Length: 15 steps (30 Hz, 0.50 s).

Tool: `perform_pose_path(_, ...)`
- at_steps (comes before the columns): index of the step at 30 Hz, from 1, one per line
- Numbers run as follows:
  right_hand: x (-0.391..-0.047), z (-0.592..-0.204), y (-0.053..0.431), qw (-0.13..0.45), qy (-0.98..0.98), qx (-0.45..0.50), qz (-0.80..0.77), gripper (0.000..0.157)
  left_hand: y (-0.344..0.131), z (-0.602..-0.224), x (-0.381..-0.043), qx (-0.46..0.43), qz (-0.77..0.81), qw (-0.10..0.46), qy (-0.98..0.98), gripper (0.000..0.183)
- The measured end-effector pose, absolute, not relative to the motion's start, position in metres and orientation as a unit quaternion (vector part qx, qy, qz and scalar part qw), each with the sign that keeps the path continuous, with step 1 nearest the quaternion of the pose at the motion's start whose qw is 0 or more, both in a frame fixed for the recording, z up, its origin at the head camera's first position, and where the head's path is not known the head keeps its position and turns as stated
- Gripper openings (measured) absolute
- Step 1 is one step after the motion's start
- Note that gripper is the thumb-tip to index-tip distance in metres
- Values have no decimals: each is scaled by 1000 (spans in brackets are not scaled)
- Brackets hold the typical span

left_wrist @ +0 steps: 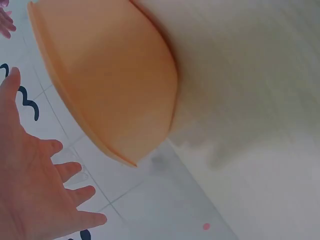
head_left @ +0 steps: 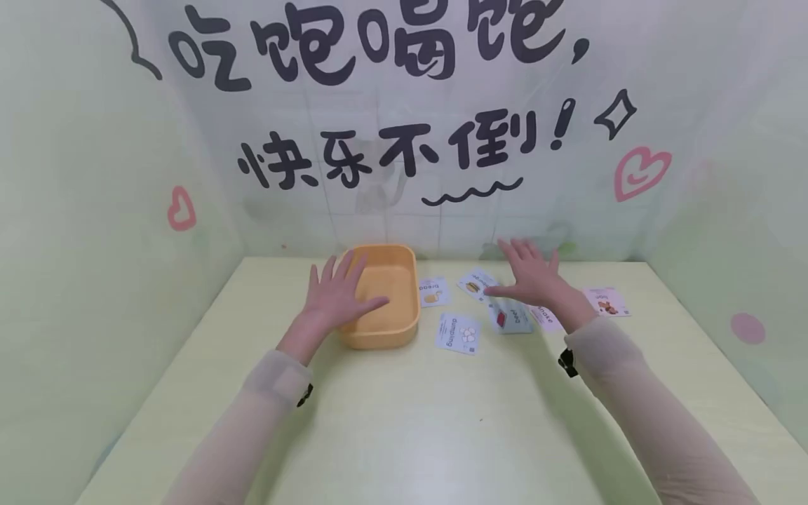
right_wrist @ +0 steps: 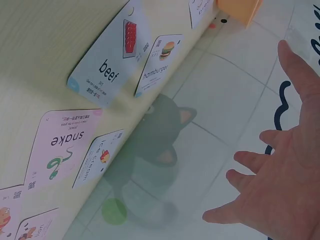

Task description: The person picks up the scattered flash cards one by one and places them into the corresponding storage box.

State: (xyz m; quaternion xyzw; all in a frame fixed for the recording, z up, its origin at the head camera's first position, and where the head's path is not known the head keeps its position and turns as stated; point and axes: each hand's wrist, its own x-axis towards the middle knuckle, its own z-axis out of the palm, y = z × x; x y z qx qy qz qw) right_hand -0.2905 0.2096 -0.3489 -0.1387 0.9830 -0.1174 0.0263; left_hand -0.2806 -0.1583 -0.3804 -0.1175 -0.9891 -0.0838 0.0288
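Blue "beef" card (right_wrist: 109, 54), pink "snake" card (right_wrist: 61, 151)

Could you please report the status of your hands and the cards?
Left hand open, empty, near orange tub. Right hand open, empty, near cards. Cards lie outside tub; no obstruction seen.

We see an orange bin (head_left: 381, 341), a pale yellow table (head_left: 410, 421) and pinkish-cream sleeves (head_left: 637, 400). The snake card (right_wrist: 65, 142) is pink with a green snake (right_wrist: 56, 162); the beef card (right_wrist: 107, 57) is pale blue with a red picture (right_wrist: 130, 39). We find black lettering (head_left: 410, 160), pink hearts (head_left: 642, 172) and a green dot (right_wrist: 114, 211) on the pale, line-gridded wall (head_left: 416, 235).
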Motion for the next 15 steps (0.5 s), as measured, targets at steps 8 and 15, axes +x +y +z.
perform_pose_path(8,-286,-358,208,12,980,-148,-131,99,-171,-392,-273,-115,-85,39,-989,98)
perform_pose_path(15,-283,-358,207,14,979,-150,-136,94,-174,-394,-272,-118,-75,46,-989,100)
